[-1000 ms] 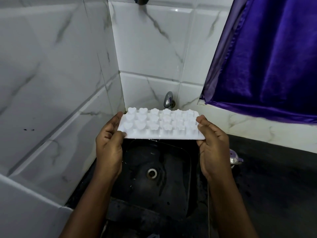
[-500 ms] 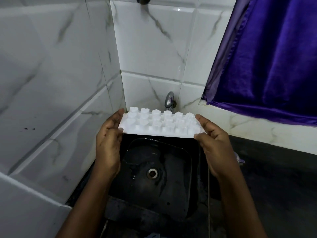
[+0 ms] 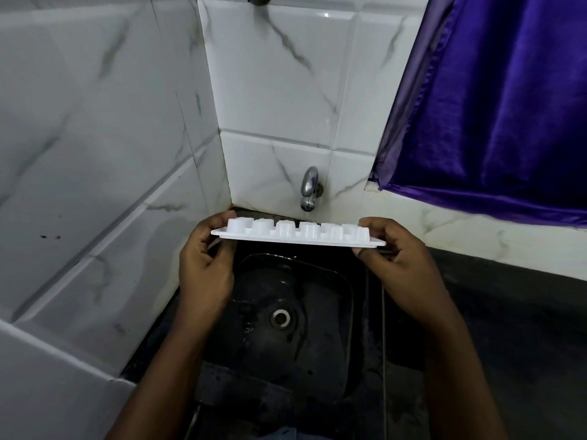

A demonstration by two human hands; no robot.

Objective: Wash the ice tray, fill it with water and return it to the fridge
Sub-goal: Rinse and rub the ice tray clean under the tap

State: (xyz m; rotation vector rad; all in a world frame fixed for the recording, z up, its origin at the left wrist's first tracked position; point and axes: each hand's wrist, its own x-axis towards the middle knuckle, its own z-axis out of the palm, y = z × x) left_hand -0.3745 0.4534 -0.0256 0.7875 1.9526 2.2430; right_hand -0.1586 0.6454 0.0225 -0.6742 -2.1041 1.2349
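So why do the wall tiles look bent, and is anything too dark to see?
Head view: the wide-angle lens bows the white marble-veined wall tiles; the black sink basin is dim, with small wet glints; the white plastic ice tray looks sharp.

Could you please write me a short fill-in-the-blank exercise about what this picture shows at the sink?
1. The left hand and the right hand each grip one ____ of the ice tray.
2. The tray is turned upside ____, its cup bottoms on top.
3. It is held over a ____ sink.
4. The curtain at the right is ____.
Missing words: end; down; black; purple.
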